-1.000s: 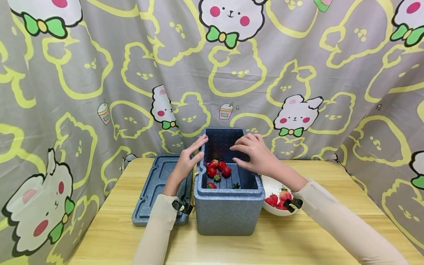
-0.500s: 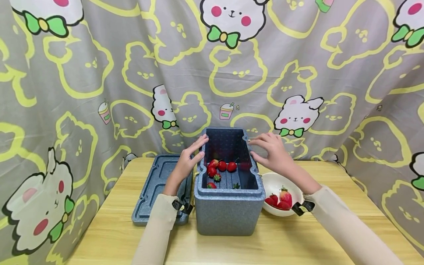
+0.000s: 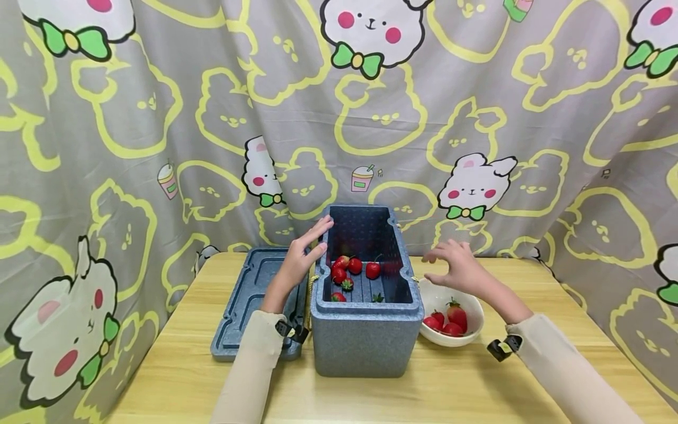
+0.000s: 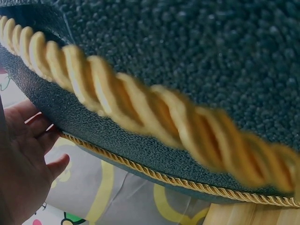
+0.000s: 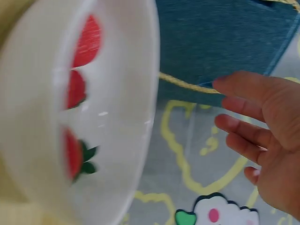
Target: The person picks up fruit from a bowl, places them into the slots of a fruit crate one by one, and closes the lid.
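Observation:
A grey-blue storage box stands uncovered on the table, with several red strawberries on its ribbed floor. My left hand rests on the box's left rim, fingers extended. In the left wrist view, that hand touches the textured wall, along which a twisted gold rope runs. Just right of the box sits a white bowl holding a few strawberries. Over the bowl's far side hovers my right hand, fingers loosely bent and nothing in them; the right wrist view shows its palm bare.
The box's flat lid lies on the wooden table, left of the box and partly under my left arm. Behind the table hangs a grey patterned curtain. Bare wood extends in front and to the right of the bowl.
My right hand has gone from above the box's inside, past its right rim, to over the bowl. One strawberry in the box has shifted right. My left hand stays put.

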`<action>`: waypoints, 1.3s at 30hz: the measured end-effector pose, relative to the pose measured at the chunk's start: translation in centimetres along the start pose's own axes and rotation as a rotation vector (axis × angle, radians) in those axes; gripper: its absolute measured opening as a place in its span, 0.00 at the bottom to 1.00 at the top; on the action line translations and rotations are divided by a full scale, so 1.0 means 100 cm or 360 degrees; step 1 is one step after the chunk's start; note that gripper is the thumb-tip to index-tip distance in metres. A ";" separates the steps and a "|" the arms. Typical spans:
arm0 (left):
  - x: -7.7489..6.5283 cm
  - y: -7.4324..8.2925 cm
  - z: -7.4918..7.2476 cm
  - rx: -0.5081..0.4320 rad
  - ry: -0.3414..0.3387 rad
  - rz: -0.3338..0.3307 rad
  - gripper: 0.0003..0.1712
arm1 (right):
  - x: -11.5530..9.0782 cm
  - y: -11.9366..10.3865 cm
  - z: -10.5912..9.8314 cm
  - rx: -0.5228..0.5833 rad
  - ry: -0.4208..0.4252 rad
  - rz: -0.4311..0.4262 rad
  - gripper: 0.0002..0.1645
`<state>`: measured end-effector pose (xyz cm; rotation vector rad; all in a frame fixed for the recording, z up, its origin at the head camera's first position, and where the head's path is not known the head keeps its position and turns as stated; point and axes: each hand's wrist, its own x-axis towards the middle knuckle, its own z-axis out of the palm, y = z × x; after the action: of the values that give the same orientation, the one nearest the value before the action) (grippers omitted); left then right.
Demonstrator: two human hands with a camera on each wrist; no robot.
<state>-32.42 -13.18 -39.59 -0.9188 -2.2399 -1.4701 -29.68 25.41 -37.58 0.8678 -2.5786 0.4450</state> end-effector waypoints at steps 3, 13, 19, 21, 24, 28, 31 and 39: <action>0.000 0.000 0.000 -0.0005 0.0000 -0.0003 0.29 | -0.008 0.005 0.009 0.0033 -0.0158 0.0010 0.14; 0.001 0.001 0.000 -0.0006 0.0002 0.0004 0.29 | -0.024 0.010 0.023 0.0022 -0.0604 0.0033 0.16; 0.001 0.001 0.000 -0.0013 0.0001 -0.0001 0.29 | -0.028 0.011 0.026 -0.0001 -0.0701 -0.0022 0.16; 0.001 0.001 0.000 -0.0011 -0.0003 -0.0005 0.29 | -0.029 0.009 0.025 0.0006 -0.0733 -0.0025 0.16; 0.001 0.001 0.001 -0.0010 -0.0004 -0.0010 0.29 | -0.031 0.006 0.023 0.0043 -0.0811 0.0003 0.16; 0.000 0.001 0.001 -0.0009 -0.0002 -0.0014 0.29 | -0.033 0.002 0.022 0.0052 -0.0883 0.0023 0.13; 0.000 0.000 0.001 -0.0019 -0.0004 -0.0010 0.30 | -0.034 0.001 0.024 0.0026 -0.0874 -0.0006 0.10; 0.001 0.000 0.000 -0.0030 -0.0006 0.0004 0.30 | -0.034 0.006 0.032 -0.0140 -0.0704 -0.0084 0.10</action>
<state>-32.46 -13.11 -39.56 -0.9305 -2.2304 -1.4921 -28.41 26.29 -42.01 1.1019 -2.9333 0.1303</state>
